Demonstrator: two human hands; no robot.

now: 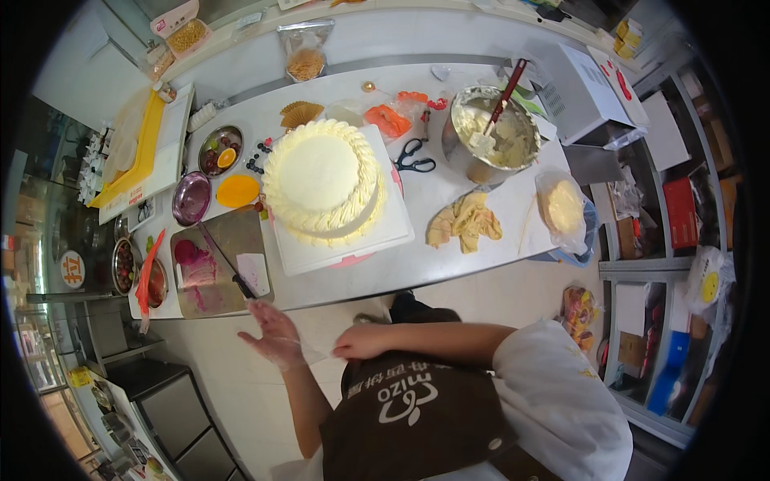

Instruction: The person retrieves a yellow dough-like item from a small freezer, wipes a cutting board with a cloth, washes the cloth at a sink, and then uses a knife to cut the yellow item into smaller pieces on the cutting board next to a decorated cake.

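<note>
My left hand [277,337] is raised in front of the table edge, fingers apart, with thin clear plastic film, apparently a disposable glove, over it. From its wrist the film stretches across to my right hand [364,341], whose fingers are closed on the film's edge. Just beyond my left hand lies a knife [243,285], its black handle over the rim of a metal tray [180,240]. That tray also holds a cut piece of dragon fruit [189,253] and a white piece with dark specks [252,273]. A cream-covered cake [322,174] with a piped border rests on a white board [385,234].
A steel mixing bowl [463,157] of cream holds a red-handled spatula [506,90]. Nearby are black scissors [415,159], a crumpled cloth [466,222] and a bagged yellowish lump [562,207]. Left of the cake sit a fruit bowl [210,133], mango [237,191] and a purple-tinted bowl [192,198].
</note>
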